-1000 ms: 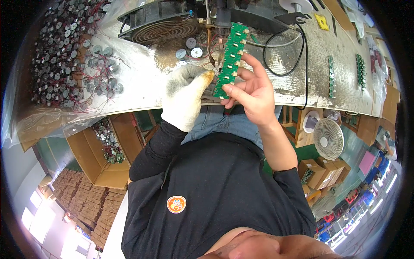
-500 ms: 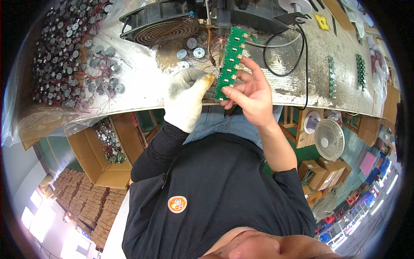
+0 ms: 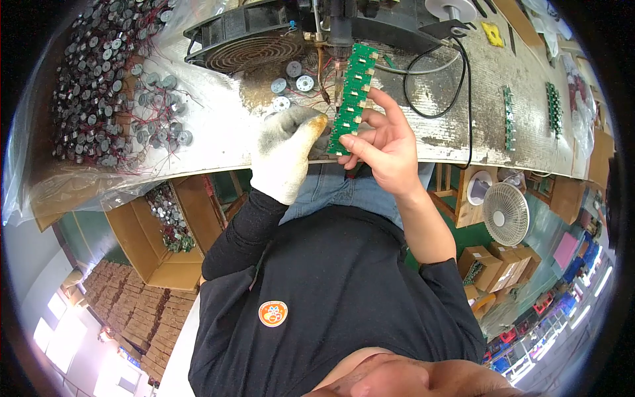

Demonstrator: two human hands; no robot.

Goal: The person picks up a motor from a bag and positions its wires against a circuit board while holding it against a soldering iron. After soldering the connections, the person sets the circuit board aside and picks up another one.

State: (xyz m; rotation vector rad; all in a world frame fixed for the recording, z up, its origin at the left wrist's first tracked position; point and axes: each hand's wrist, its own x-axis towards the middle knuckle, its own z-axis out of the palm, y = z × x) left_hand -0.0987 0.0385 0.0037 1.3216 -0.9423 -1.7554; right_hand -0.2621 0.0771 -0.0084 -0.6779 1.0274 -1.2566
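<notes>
My right hand (image 3: 382,142), bare, grips the lower end of a long green circuit board (image 3: 354,99) between thumb and fingers. The board stands nearly upright in the view, with white connectors along it. Close to the board's lower left edge is my left hand (image 3: 286,145), in a white glove with a stained thumb tip. Its fingers are closed, and what they hold is hidden. Several small round motors (image 3: 305,83) lie on the table just beyond the glove. A soldering tip (image 3: 324,92) points down beside the board's left edge.
A black round fan (image 3: 254,49) stands at the back. Many wired motors (image 3: 99,86) are heaped on the left. More circuit boards (image 3: 508,119) lie on the right, past a looped black cable (image 3: 468,99). A cardboard box (image 3: 142,241) sits below the table's left edge.
The circuit board has shifted very slightly down and left at its top end. My hands keep almost the same pose.
</notes>
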